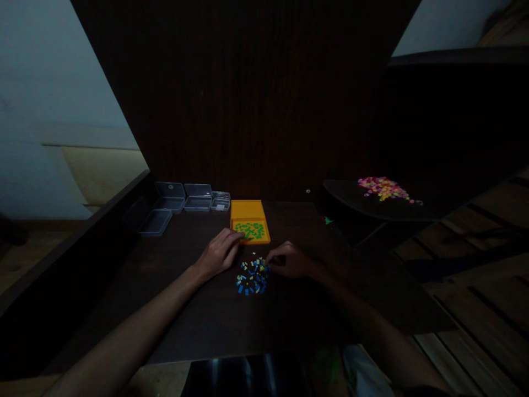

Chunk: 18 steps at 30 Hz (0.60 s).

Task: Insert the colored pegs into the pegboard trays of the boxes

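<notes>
A yellow box lies with its lid folded back, small green pieces spread in its near half. My left hand rests at the box's near left corner, fingertips reaching over the rim and the thumb apart below. Closer to me is a loose pile of tiny blue, pale and yellow pieces on the dark tabletop. At the pile's right edge, my right hand has thumb and index finger pinched together. Whatever may be between them is too small and dark to make out.
Several clear plastic cases with raised lids line the back left, and another clear tray stands before them. A raised curved shelf at right carries a heap of pink and yellow pieces. A small green item lies below it.
</notes>
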Each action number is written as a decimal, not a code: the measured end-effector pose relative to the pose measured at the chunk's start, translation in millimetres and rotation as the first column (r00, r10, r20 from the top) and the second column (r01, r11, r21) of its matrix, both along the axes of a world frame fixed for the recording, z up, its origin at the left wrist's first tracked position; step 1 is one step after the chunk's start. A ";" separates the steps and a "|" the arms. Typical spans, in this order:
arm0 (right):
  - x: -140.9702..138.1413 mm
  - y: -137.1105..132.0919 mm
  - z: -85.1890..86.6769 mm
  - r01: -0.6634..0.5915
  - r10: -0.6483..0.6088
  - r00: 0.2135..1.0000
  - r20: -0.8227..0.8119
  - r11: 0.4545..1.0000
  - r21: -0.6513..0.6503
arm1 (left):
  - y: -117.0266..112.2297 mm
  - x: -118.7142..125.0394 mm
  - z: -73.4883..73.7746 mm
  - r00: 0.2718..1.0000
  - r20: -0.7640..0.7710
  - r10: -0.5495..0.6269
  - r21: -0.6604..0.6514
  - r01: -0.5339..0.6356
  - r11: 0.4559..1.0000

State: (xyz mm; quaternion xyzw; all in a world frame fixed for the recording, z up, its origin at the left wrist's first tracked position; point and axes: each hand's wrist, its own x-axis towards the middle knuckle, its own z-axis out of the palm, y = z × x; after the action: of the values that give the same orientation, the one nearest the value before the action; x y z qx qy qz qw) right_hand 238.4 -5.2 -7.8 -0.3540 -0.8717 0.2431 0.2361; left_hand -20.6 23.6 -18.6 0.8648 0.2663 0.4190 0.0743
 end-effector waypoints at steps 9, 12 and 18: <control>2.4 -1.2 -1.9 0.047 -0.048 0.995 0.090 0.999 0.016 | -23.0 19.8 10.2 0.954 -0.208 -0.217 -0.176 0.182 0.967; 3.2 -1.3 -3.2 0.077 -0.078 0.990 0.116 0.997 0.018 | -23.0 19.9 11.7 0.935 -0.260 -0.240 -0.201 0.190 0.961; 3.1 -1.2 -3.4 0.051 -0.049 0.993 0.110 0.999 -0.015 | -22.3 21.3 10.0 0.937 -0.275 -0.215 -0.204 0.162 0.966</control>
State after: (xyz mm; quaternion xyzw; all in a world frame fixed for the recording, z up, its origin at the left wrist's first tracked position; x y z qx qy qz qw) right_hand 241.5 -6.4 -11.2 -0.3906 -0.8720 0.2251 0.1909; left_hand 0.7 1.3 -8.6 0.9290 0.2265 0.2510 0.1507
